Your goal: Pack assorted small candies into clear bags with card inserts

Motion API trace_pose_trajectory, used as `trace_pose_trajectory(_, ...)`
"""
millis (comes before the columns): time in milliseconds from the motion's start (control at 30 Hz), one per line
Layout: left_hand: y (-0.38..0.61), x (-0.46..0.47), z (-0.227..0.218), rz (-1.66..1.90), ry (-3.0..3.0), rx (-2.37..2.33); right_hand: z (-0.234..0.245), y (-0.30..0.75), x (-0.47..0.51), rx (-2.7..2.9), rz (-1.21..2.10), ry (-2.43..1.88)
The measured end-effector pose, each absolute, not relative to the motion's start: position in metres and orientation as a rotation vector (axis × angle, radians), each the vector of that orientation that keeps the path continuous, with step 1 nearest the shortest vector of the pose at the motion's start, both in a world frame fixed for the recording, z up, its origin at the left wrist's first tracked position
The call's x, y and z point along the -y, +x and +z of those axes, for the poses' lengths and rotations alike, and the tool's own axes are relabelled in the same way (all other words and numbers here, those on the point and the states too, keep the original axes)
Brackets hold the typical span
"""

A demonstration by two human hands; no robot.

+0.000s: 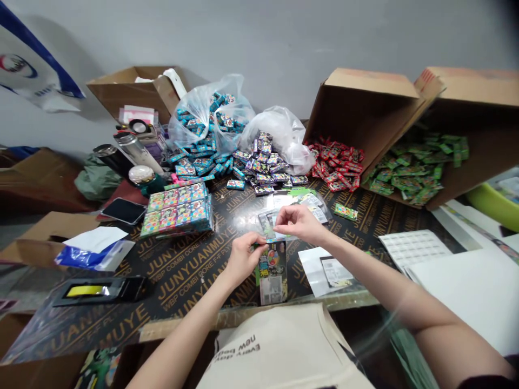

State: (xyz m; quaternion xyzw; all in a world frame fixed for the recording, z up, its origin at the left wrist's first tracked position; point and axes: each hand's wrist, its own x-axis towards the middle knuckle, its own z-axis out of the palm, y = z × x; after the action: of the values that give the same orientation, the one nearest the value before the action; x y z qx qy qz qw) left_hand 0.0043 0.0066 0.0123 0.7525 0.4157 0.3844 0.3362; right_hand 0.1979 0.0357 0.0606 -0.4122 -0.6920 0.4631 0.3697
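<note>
In front of my body lies a dark printed packet (pixel 274 266) with coloured balls, large characters and a pale panel of small print. My left hand (pixel 244 255) is closed at its upper left edge, thumb and fingers pinching it. Just above the upper edge, my right hand (pixel 300 222) has its thumb and fingertips pinched together; whatever they grip is too small to tell. Behind the hands lie clear-wrapped printed sheets (pixel 317 202). A white sheet (pixel 310 270) with a printed card (pixel 335 272) on it rests under my right forearm.
Small blue packs (pixel 198 162), purple packs (pixel 265 165) and red packs (pixel 337 167) are heaped at the back. Green packs (pixel 419 167) lie in a tilted carton (pixel 478 119). At left stand stacked colourful boxes (pixel 176 210), a phone (pixel 122 210) and flasks (pixel 135 151).
</note>
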Motion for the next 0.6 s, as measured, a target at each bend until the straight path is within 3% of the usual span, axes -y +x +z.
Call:
trace_pose_trajectory(200, 0.004, -0.010, 0.016, 0.929, 1.956, -1.094, 0.062, 0.195, -0.043, 1.983, 1.509, -0.905)
trace_pose_trajectory(600, 0.015, -0.006, 0.014, 1.040, 1.817, -1.242, 0.056, 0.186, -0.044, 2.222, 1.298, -1.014)
